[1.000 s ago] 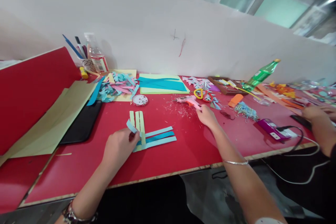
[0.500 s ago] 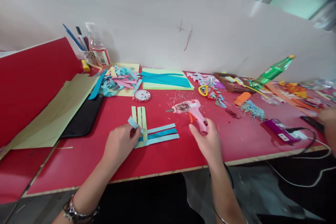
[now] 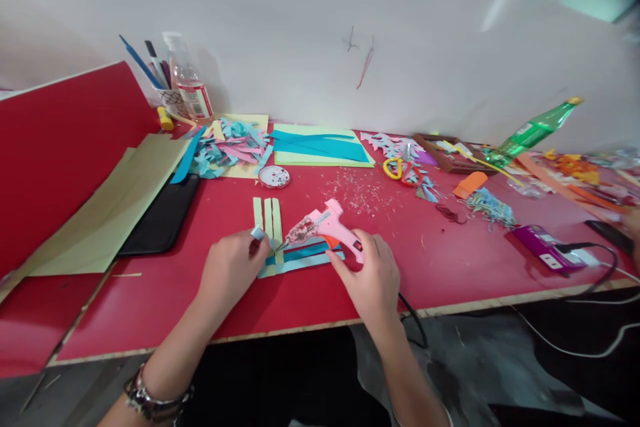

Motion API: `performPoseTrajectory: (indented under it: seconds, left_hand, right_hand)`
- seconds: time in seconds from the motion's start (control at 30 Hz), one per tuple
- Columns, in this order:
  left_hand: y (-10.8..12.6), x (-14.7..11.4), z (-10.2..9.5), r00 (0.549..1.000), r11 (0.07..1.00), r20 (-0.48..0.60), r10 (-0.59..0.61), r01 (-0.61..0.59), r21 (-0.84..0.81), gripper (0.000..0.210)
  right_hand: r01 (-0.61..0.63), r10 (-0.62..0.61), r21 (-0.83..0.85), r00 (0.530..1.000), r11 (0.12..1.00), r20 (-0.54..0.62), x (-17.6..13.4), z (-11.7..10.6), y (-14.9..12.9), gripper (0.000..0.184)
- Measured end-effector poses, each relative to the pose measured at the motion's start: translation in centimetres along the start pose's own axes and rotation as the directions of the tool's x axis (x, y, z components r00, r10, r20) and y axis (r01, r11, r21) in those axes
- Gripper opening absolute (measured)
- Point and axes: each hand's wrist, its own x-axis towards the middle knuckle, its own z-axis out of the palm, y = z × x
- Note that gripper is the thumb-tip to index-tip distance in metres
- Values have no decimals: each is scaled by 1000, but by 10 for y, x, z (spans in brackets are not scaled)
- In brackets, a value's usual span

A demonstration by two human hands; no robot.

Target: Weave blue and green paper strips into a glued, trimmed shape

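My right hand (image 3: 373, 273) is closed round the handle of a pink hot glue gun (image 3: 327, 223), with the thumb below its orange trigger (image 3: 331, 241). The gun's metal nozzle (image 3: 283, 246) points left and down at the crossed paper strips, close to my left fingertips. Pinched in my left hand (image 3: 235, 263) is the end of a light blue paper strip (image 3: 257, 233), folded up. Pale green strips (image 3: 275, 217) stand upright in the weave, crossed by blue strips (image 3: 310, 261) running right. The gun hides part of the blue strips.
A white round lid (image 3: 274, 177), a pile of paper scraps (image 3: 230, 147) and blue sheets (image 3: 320, 147) lie behind. Scissors (image 3: 393, 169), a green bottle (image 3: 535, 133) and a purple power box (image 3: 543, 250) are to the right. At far right shows another person's hand (image 3: 631, 220).
My right hand has brought the glue gun left and down, so its nozzle now sits over the strips by my left fingers. My left hand stays on the light blue strip.
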Motion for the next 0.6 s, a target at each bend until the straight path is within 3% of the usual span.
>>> performPoseTrajectory:
  seconds: [0.6]
  left_hand:
    - [0, 0, 1, 1000, 1000, -26, -2, 3, 11, 35]
  right_hand:
    - [148, -153, -95, 987, 984, -46, 0, 0, 4, 36]
